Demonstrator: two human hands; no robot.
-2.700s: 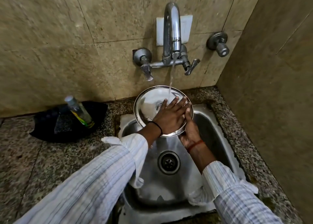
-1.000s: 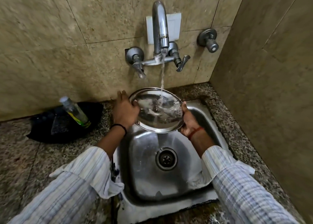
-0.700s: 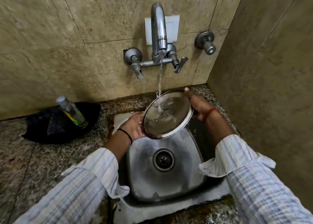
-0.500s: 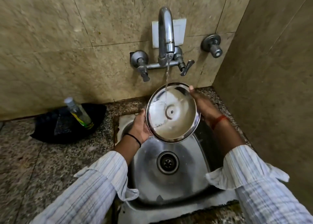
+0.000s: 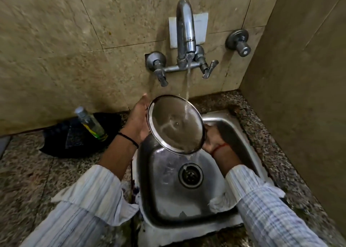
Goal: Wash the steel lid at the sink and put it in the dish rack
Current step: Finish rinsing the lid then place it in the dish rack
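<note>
Head view: steel lid [image 5: 175, 124] held tilted over the sink [image 5: 232, 127], its upper rim toward the wall, its lower rim down over the basin. Stream from the tap [image 5: 185, 31] strikes the lid near its upper right edge and runs off the low rim toward the drain [image 5: 190, 175] — the tilt looks chosen so the rinse water sheets across the face and drains rather than pooling.

Left hand [image 5: 137, 118]: palm open, fingers extended, pressed against the lid's left rim; a support, not a closed clasp. Right hand [image 5: 213, 140]: mostly hidden behind the lower right rim, fingers curled at the edge — apparently bearing the weight from below. Edge-only contact on both sides leaves the face clear for the water.

Judgement: rinse stage, water running. No dish rack visible in frame. Bottle [image 5: 90, 122] lies on a dark cloth [image 5: 61, 140] on the counter, left of the sink, well apart from the hands.

Risk: wet rim, palm-only hold on the left.
</note>
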